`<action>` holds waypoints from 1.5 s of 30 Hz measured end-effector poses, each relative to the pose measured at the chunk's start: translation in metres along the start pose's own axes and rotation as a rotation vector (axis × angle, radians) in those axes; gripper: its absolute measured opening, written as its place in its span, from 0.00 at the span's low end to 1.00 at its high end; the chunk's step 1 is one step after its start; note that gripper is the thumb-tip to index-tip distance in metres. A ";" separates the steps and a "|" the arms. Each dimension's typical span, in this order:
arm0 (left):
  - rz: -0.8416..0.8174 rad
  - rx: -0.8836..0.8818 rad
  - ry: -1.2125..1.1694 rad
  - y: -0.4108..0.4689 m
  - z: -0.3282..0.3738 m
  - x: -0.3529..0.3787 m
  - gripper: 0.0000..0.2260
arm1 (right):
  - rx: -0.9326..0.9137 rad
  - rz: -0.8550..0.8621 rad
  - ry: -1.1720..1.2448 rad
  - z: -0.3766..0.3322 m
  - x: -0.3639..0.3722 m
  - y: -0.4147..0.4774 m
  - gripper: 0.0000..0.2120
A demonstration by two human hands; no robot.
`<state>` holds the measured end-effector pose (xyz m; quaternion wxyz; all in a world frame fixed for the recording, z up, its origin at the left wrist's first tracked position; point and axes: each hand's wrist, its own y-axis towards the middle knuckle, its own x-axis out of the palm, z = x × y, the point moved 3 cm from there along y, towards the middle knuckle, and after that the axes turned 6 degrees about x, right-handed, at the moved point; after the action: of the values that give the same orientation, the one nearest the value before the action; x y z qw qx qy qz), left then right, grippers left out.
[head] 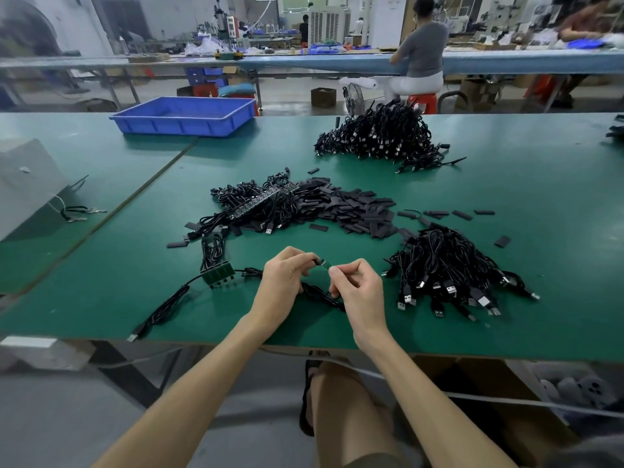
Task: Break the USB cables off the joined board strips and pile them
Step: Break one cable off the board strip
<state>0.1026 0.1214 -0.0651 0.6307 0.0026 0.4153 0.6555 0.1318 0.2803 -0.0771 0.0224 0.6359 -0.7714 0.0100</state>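
Taking the two hands as the dial's centre, the green table [101, 184] carries a short board strip [217, 275] of four joined boards at 9 o'clock, standing on edge with its cables bundled behind it, and a loose cable [162, 309] trailing off to the near edge at 8 o'clock. At 12 o'clock lies a tangled heap of joined strips [250, 207] still wired, running on its right into a spread of flat black pieces [354, 207]. Just beside the hands at 3 o'clock sits the pile of separated cables [449, 265], plugs fanned toward the near edge. A larger far pile [378, 133] rests at 1 o'clock, and a blue tray [175, 127] at 11 o'clock by the far edge. A grey box [27, 184] stands at 9 o'clock, well apart. Past the table a seated person [423, 49] works at another bench. Nothing lies between the hands and the near piles. Both forearms reach in from the near edge, wrists raised off the table. The left hand [283, 278] pinches one end of a small board [323, 263] between thumb and forefinger, other fingers curled; the right hand [358, 285] pinches its other end the same way. Its USB cable [320, 295] loops down beneath the palms onto the table. Markings on the boards are too small to read.
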 end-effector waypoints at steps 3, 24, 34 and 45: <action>-0.001 0.017 0.017 0.001 0.001 -0.002 0.12 | -0.009 0.003 -0.004 -0.001 0.000 0.000 0.06; -0.071 0.222 0.203 0.003 0.021 -0.007 0.13 | -0.037 -0.014 -0.086 -0.001 0.001 -0.001 0.06; -0.171 0.298 0.231 -0.002 0.022 0.000 0.13 | -0.006 -0.020 0.004 -0.001 0.001 0.000 0.05; -0.148 0.203 0.115 0.001 0.020 -0.001 0.09 | 0.005 -0.028 0.063 0.001 -0.001 0.003 0.07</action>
<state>0.1126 0.1317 -0.0505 0.6490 -0.0018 0.5140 0.5608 0.1286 0.2814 -0.0784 0.0450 0.6459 -0.7614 0.0316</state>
